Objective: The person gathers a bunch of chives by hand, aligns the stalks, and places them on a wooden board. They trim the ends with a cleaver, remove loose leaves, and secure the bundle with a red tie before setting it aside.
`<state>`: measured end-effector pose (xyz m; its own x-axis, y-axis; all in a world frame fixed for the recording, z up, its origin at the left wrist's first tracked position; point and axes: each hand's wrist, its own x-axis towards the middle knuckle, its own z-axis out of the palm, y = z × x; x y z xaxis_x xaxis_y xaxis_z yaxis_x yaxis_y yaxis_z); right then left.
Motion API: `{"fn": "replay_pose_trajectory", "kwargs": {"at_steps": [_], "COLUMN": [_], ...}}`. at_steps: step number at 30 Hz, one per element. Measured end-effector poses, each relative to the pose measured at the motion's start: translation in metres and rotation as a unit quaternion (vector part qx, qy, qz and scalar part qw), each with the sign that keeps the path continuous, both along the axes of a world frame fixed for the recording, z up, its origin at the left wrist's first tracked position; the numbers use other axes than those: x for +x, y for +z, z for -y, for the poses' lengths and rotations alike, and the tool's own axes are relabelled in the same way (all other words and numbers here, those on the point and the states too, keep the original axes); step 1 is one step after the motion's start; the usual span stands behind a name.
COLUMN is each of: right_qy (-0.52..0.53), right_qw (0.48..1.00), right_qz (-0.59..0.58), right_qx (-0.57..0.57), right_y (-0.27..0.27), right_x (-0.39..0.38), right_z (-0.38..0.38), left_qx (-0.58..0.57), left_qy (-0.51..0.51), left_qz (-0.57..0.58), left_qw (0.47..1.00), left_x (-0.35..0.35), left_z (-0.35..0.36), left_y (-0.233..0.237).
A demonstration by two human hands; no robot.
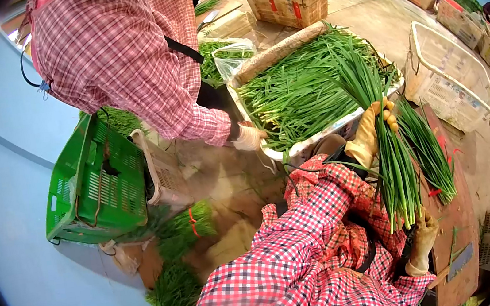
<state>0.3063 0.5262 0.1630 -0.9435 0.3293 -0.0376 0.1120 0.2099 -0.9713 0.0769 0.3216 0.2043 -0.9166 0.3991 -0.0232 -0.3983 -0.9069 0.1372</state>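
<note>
In a tan glove, my left hand (364,137) is wrapped around a bunch of garlic chives (398,176), its fingers showing at the bunch's far side. The leafy ends reach back over a white crate (311,139) heaped with loose chives (302,90); the pale stems hang toward me. My right hand (423,244), also gloved, is beside the cut stem ends with its fingers curled together; I cannot tell what is in them. A second bunch of chives (428,153) lies on the reddish-brown board (457,236) just beyond. A flat metal blade (459,262) rests on that board.
Across the crate, a person in a plaid shirt (114,52) has a gloved hand (249,137) at its rim. A green crate (94,185) and a tied chive bundle (189,222) are at left. An empty white crate (451,73) and a stained crate (290,1) stand farther off.
</note>
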Motion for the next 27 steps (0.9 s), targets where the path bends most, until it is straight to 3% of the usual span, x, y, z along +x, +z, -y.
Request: {"fn": "replay_pose_trajectory", "kwargs": {"at_steps": [5, 8, 15, 22, 27], "right_qy": [0.025, 0.021, 0.004, -0.011, -0.005], "right_qw": [0.995, 0.997, 0.996, 0.998, 0.995], "right_qz": [-0.041, 0.022, 0.026, 0.025, 0.041], "right_qx": [-0.082, -0.077, -0.084, -0.064, -0.089], "right_y": [0.020, 0.008, 0.008, 0.001, 0.013], "right_x": [-0.005, -0.002, -0.001, -0.001, 0.003], "right_z": [0.017, 0.003, 0.005, -0.001, 0.006], "left_qx": [-0.018, -0.002, -0.031, -0.028, -0.053], "left_qy": [-0.013, -0.029, -0.025, -0.052, -0.022], "left_qz": [-0.012, -0.014, 0.061, 0.013, 0.067], "left_qw": [1.000, 0.999, 0.997, 0.998, 0.996], "left_x": [0.000, 0.001, 0.004, -0.008, 0.006], "left_z": [0.000, -0.001, -0.004, -0.009, -0.006], "left_y": [0.003, -0.001, -0.005, -0.024, -0.010]}}
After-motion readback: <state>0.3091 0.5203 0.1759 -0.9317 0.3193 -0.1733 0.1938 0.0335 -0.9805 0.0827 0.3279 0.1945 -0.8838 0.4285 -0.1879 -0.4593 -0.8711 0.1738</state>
